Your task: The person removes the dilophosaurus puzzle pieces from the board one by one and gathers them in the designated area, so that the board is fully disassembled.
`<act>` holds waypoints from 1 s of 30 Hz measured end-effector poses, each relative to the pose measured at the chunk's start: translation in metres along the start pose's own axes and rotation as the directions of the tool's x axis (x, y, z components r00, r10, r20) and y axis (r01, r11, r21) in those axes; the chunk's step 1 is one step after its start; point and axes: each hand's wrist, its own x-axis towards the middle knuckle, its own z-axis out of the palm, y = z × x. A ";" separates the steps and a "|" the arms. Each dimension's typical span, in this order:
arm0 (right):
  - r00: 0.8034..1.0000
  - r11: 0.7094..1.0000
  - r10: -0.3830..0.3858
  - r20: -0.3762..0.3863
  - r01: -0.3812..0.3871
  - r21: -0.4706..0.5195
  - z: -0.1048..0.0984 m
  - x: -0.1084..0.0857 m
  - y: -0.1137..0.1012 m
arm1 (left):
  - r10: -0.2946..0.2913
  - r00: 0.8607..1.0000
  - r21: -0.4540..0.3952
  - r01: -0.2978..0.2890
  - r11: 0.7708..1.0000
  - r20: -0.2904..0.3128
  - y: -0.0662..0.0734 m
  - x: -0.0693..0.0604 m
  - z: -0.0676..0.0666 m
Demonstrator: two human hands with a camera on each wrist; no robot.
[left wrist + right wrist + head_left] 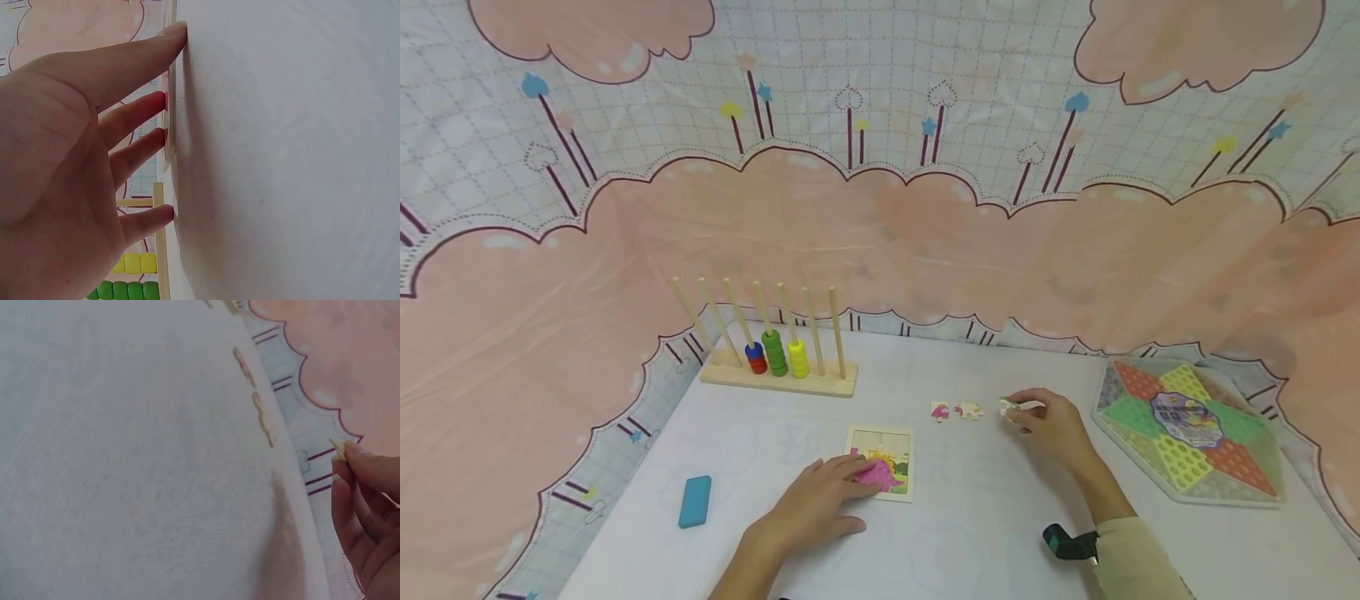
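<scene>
A small square puzzle board (912,467) with a pink dinosaur picture lies on the white table. My left hand (820,504) rests its straight fingertips on the board's left side, covering part of the picture. To the right of the board, my right hand (1051,425) pinches a small puzzle piece (1007,407) between thumb and fingers. The right wrist view shows that puzzle piece (338,449) edge-on, held above the tabletop. Between the board and the right hand lie two loose pieces, a pink one (940,411) and a pale one (970,410).
At the back left stands a wooden peg rack (775,382) with red, blue, green and yellow rings. A blue block (695,502) lies to the left. On the right is a hexagonal box (1187,429) with coloured triangles. A patterned cloth (880,242) hangs behind the table.
</scene>
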 end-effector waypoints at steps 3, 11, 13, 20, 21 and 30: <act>0.999 0.999 0.038 -0.006 -0.038 -0.025 0.001 0.001 0.005 | 0.004 1.000 -0.001 -0.004 1.000 0.000 0.000 0.000 0.000; 0.998 0.995 0.069 -0.014 -0.070 -0.065 0.011 0.009 0.018 | 0.003 1.000 0.006 -0.003 1.000 -0.010 0.001 -0.001 -0.001; 0.997 0.994 0.075 -0.013 -0.075 -0.078 0.013 0.011 0.020 | 0.008 1.000 0.008 -0.007 1.000 -0.011 0.001 -0.001 -0.001; 0.996 0.989 0.090 -0.015 -0.091 -0.113 0.019 0.015 0.018 | -0.004 1.000 0.008 0.004 1.000 0.002 0.000 0.000 -0.001; 0.996 0.989 0.088 -0.015 -0.089 -0.120 0.019 0.015 0.018 | -0.009 1.000 0.007 0.009 1.000 0.004 0.000 0.000 -0.001; 0.993 0.982 0.112 -0.020 -0.114 -0.148 0.023 0.015 0.013 | -0.012 1.000 0.009 0.012 1.000 0.003 0.001 -0.001 -0.001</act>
